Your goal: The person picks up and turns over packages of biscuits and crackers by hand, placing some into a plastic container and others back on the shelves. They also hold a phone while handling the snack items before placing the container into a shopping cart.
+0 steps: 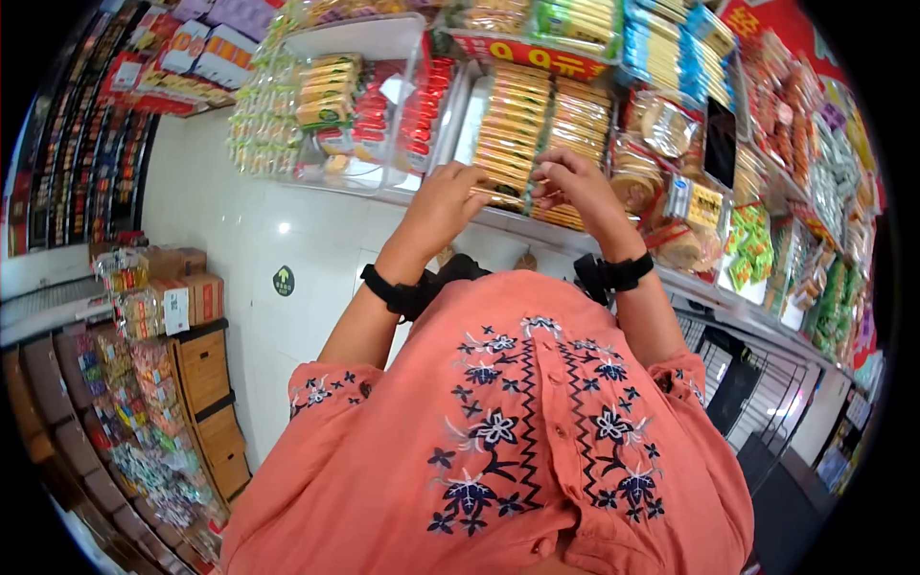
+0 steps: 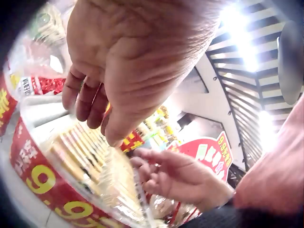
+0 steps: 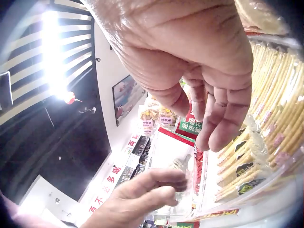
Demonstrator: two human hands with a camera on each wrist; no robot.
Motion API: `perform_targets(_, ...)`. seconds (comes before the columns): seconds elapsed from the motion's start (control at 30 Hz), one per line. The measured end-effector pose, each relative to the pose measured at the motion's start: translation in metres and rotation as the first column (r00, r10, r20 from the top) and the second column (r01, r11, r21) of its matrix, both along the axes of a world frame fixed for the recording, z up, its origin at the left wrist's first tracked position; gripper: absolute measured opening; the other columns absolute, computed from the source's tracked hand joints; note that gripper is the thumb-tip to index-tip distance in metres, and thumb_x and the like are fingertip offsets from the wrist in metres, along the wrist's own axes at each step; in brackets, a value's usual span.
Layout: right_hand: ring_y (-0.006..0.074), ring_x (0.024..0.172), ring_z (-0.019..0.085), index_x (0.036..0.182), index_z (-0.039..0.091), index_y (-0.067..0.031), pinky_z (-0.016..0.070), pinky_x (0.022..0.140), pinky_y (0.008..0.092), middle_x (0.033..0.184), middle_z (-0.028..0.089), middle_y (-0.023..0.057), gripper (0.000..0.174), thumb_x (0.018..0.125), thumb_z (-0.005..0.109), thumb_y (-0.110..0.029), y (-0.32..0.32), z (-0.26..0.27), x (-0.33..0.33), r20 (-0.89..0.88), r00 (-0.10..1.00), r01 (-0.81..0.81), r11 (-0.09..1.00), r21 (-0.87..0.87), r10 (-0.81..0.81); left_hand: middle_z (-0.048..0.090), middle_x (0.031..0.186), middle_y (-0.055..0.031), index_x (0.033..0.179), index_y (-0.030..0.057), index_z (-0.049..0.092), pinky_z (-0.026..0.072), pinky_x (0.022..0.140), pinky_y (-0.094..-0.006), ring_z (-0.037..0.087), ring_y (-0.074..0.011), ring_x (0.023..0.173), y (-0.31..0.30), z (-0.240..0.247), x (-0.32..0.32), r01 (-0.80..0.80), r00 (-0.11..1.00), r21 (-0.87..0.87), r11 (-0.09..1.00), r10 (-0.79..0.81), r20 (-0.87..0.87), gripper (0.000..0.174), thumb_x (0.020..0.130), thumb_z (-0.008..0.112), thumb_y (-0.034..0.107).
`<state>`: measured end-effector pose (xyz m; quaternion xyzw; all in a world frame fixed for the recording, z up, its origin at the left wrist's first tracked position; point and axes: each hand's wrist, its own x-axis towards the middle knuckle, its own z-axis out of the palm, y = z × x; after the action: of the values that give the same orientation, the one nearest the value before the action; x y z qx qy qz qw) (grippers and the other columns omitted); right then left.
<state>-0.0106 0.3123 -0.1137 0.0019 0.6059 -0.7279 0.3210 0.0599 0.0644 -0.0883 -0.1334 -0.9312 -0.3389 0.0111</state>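
Two columns of clear-wrapped, flat yellow snack packets stand packed in a white bin in the head view. My left hand is at the near left end of these packets, its fingers reaching over the nearest ones. In the left wrist view its fingers hang down above the packet row, with nothing seen in them. Opposite it, my right hand hovers over the near end of the right column, fingers loosely bent. The right wrist view shows those fingers drooping beside the packets, holding nothing visible.
Left of the packets stands a clear bin with red and yellow packs. On the right are round wrapped biscuits and a dark phone-like slab. A red price sign runs behind. Cartons stand across the aisle at left.
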Motion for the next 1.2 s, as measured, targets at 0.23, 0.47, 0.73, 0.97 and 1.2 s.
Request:
perform_targets(0.23,0.0159,0.084,0.068,0.117,0.059,-0.0014,0.0564,0.069,0.0288,0.104,0.067,0.0089,0.025,0.101,0.058,-0.020,-0.026,0.016,-0.012,-0.003,1.000,-0.001,1.000,-0.032,0.001,0.068,0.103,-0.0055,0.118,0.0036,0.067,0.0498,0.078,-0.0281,0.064,-0.0129,0.092,-0.084,0.090,-0.007,-0.168,0.977,0.214,0.962,0.134,0.164,0.025,0.097,0.066,0.017)
perform_targets(0.47,0.0132,0.084,0.067,0.117,0.059,-0.0036,0.0555,0.071,0.0270,0.103,0.066,0.0065,0.024,0.103,0.057,-0.022,-0.055,0.027,-0.014,-0.049,0.997,-0.061,0.997,-0.056,0.058,0.070,0.099,-0.0106,0.114,-0.0009,0.065,0.0517,0.080,-0.0321,0.066,-0.0190,0.091,-0.242,0.071,-0.073,-0.280,0.959,-0.194,0.940,0.283,-0.013,0.025,0.095,0.067,0.016)
perform_targets(0.73,0.0149,0.084,0.068,0.119,0.059,-0.0016,0.0557,0.072,0.0284,0.105,0.067,0.0088,0.027,0.102,0.057,-0.022,-0.078,0.037,-0.011,-0.037,0.999,0.014,1.000,-0.023,-0.015,0.068,0.106,-0.0186,0.108,0.0013,0.065,0.0508,0.087,-0.0441,0.063,-0.0384,0.102,-0.290,0.045,-0.119,-0.085,0.996,-0.483,0.872,0.088,-0.017,0.024,0.087,0.067,0.012)
perform_targets(0.97,0.0141,0.085,0.068,0.119,0.060,-0.0021,0.0558,0.072,0.0281,0.104,0.067,0.0079,0.026,0.103,0.056,-0.022,-0.100,0.035,-0.007,-0.018,0.998,0.063,0.998,-0.018,-0.063,0.065,0.107,-0.0176,0.104,0.0058,0.065,0.0507,0.085,-0.0466,0.062,-0.0386,0.102,-0.300,0.016,-0.142,0.027,1.000,-0.588,0.808,-0.023,0.015,0.019,0.085,0.065,0.009)
perform_targets(1.2,0.0142,0.084,0.068,0.119,0.059,-0.0024,0.0558,0.072,0.0285,0.103,0.067,0.0084,0.026,0.103,0.057,-0.022,-0.110,0.032,-0.003,-0.013,0.994,0.111,0.994,-0.020,-0.111,0.065,0.101,-0.0173,0.101,0.0079,0.064,0.0524,0.080,-0.0508,0.065,-0.0389,0.096,-0.295,0.009,-0.148,0.064,0.997,-0.678,0.733,-0.071,0.016,0.018,0.084,0.065,0.010)
